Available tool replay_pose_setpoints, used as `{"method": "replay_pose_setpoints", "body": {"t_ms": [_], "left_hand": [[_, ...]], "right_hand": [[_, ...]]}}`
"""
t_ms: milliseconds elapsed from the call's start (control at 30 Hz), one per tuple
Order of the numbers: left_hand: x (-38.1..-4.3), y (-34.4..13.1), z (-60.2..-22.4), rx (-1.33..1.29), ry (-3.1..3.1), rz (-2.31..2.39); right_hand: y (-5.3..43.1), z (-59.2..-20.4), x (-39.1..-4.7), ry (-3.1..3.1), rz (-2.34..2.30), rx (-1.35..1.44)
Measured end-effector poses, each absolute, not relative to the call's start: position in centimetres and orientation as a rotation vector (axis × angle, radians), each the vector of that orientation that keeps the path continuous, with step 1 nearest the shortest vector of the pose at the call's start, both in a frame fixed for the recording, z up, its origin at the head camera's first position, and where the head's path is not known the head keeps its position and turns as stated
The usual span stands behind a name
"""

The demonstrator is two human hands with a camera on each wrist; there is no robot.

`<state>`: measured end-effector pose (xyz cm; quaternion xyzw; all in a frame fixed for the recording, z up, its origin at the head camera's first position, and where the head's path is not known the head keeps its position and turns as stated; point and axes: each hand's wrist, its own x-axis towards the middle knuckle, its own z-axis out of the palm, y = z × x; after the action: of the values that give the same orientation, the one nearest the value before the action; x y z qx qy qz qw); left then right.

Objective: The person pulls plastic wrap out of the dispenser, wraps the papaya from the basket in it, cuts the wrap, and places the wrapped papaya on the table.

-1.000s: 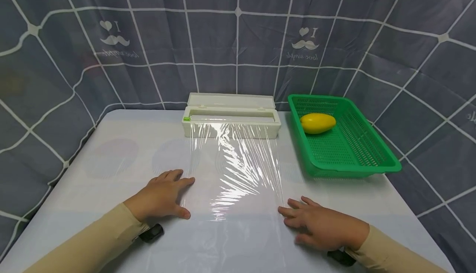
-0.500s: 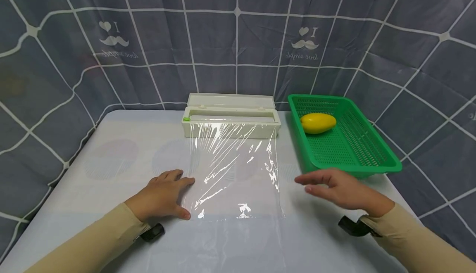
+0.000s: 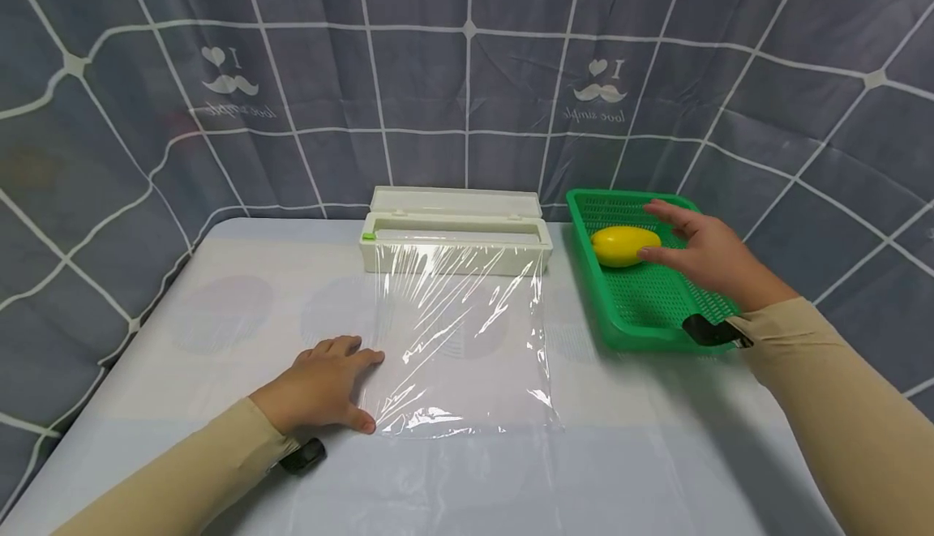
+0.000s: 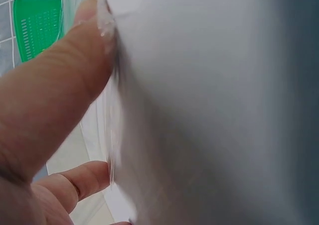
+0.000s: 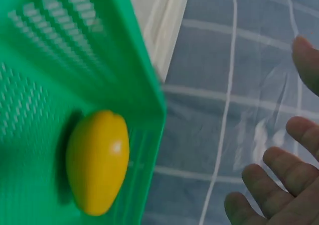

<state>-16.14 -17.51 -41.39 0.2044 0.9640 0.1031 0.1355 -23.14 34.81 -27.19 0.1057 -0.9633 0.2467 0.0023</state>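
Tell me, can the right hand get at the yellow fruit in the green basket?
Probably yes: the right hand is over the open-topped green basket, and nothing seems to lie on the yellow fruit.

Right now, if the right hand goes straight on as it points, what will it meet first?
Probably the yellow fruit in the green basket: in the head view, the right hand has its thumb aimed at it. Depth is unclear, though, so the hand may pass above.

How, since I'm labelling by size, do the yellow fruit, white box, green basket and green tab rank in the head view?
Green basket, partly hidden by the right hand
White box
Yellow fruit
Green tab
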Motion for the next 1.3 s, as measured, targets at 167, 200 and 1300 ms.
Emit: {"method": "replay_pose_setpoints", "body": {"t_ms": [167, 200, 1300], "left_hand": [[-16.1, -17.4, -41.3, 0.562, 2.777, 0.311], [-16.0, -17.3, -41.2, 0.556, 2.776, 0.318], [-15.5, -17.0, -40.4, 0.525, 2.770, 0.363]], "right_hand": [[35.9, -27.0, -26.5, -3.131, 0.671, 0.299], [36.1, -27.1, -27.1, -3.148, 0.658, 0.297], [38.7, -35.3, -35.3, -3.417, 0.572, 0.245]]}}
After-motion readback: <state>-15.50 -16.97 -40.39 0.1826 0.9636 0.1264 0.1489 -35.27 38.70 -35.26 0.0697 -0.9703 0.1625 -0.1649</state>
